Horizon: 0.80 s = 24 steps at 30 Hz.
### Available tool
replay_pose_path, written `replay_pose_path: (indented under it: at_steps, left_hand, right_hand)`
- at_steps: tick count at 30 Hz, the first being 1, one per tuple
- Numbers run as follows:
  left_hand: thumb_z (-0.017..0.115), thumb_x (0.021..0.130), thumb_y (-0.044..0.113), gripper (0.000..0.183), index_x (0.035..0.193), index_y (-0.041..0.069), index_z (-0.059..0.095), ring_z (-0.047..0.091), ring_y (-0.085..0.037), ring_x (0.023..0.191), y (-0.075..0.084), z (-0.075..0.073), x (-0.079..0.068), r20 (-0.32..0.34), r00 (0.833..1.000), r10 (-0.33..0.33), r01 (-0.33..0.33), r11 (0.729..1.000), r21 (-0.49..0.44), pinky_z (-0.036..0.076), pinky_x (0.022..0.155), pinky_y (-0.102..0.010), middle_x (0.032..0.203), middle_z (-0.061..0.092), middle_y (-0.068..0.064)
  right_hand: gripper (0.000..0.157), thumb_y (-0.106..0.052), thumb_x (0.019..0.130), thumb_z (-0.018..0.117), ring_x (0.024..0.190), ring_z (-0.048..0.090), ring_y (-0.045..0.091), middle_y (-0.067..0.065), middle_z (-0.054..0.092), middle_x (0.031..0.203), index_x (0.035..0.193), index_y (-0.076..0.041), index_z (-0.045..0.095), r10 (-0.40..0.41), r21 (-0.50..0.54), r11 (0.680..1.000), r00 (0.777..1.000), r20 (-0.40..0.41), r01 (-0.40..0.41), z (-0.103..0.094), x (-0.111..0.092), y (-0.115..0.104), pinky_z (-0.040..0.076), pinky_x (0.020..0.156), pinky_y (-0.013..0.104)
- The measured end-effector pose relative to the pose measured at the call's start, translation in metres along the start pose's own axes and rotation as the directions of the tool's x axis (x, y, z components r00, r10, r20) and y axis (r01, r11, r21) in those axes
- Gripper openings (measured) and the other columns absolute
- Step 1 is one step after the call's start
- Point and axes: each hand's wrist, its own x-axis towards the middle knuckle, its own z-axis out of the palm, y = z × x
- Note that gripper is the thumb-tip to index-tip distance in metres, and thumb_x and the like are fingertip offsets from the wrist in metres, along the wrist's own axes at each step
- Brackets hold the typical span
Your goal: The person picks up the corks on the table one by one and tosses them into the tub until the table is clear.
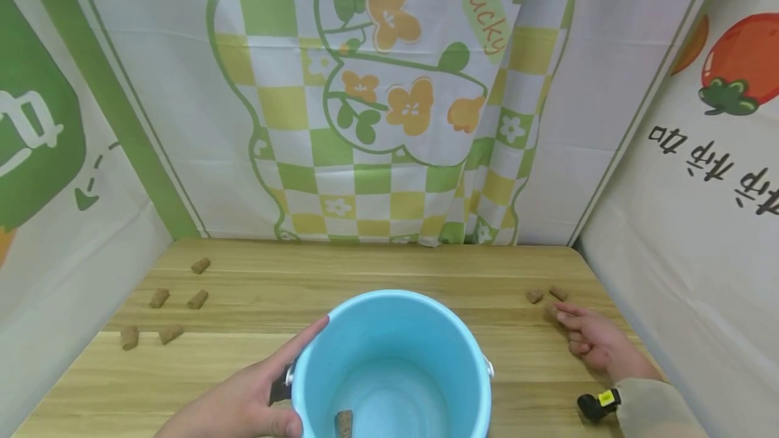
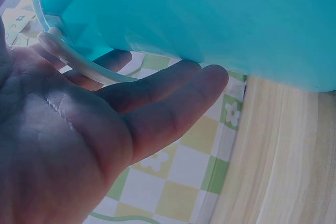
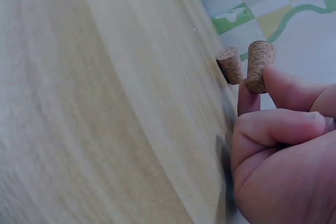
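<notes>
A light blue bucket (image 1: 389,330) stands at the front middle of the table, and a cork (image 1: 344,422) lies inside on its bottom. My left hand (image 1: 243,397) rests against the bucket's left side, with the thumb and forefinger spread along the outside near the rim. In the left wrist view its fingers (image 2: 173,95) reach nearly straight along the bucket wall, beside the white handle (image 2: 79,66). At the right of the table my right hand (image 1: 593,336) pinches a cork (image 3: 257,72) between thumb and fingertip. Just beyond it lie two more corks (image 1: 535,296).
Several corks (image 1: 197,299) lie scattered at the left of the wooden table (image 1: 274,282). Patterned cloth (image 1: 389,195) hangs along the back edge, with printed sheets at both sides. A black device with a yellow label (image 1: 599,404) is strapped at my right wrist.
</notes>
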Motion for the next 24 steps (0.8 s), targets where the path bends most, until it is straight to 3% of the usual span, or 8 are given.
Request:
replay_pose_path:
  at_steps: [6,16,24]
  left_hand:
    - [0.077,0.088,0.042,0.099,0.161,0.038,0.009,0.043,-0.040,0.130,0.0000,0.0008,0.0006,-0.009,1.000,-0.018,0.018,1.000,-0.010,0.050,0.092,-0.039,0.157,0.027,-0.016]
    - [0.077,0.089,0.039,0.098,0.161,0.038,0.009,0.040,-0.040,0.133,0.0007,-0.0008,0.0014,-0.003,1.000,-0.015,0.015,1.000,-0.003,0.048,0.095,-0.038,0.158,0.027,-0.014]
    - [0.077,0.089,0.037,0.099,0.161,0.036,0.010,0.040,-0.043,0.132,0.0014,-0.0006,-0.0005,0.003,1.000,0.003,-0.003,1.000,-0.015,0.049,0.094,-0.039,0.158,0.025,-0.017]
  right_hand:
    - [0.027,-0.004,0.106,0.046,0.048,0.033,0.000,-0.004,0.068,0.102,0.107,-0.019,0.068,0.020,0.101,0.995,0.999,0.036,-0.024,-0.0014,-0.0009,-0.0016,0.031,0.044,0.014]
    - [0.029,-0.004,0.107,0.045,0.048,0.032,0.001,-0.003,0.069,0.106,0.107,-0.017,0.071,0.026,0.237,0.971,0.998,0.057,-0.039,-0.0004,-0.0034,-0.0039,0.031,0.043,0.015]
    - [0.028,-0.006,0.107,0.045,0.048,0.032,0.002,-0.003,0.068,0.105,0.108,-0.017,0.070,0.017,0.260,0.965,0.997,0.073,-0.036,0.0004,-0.0027,-0.0025,0.031,0.043,0.015]
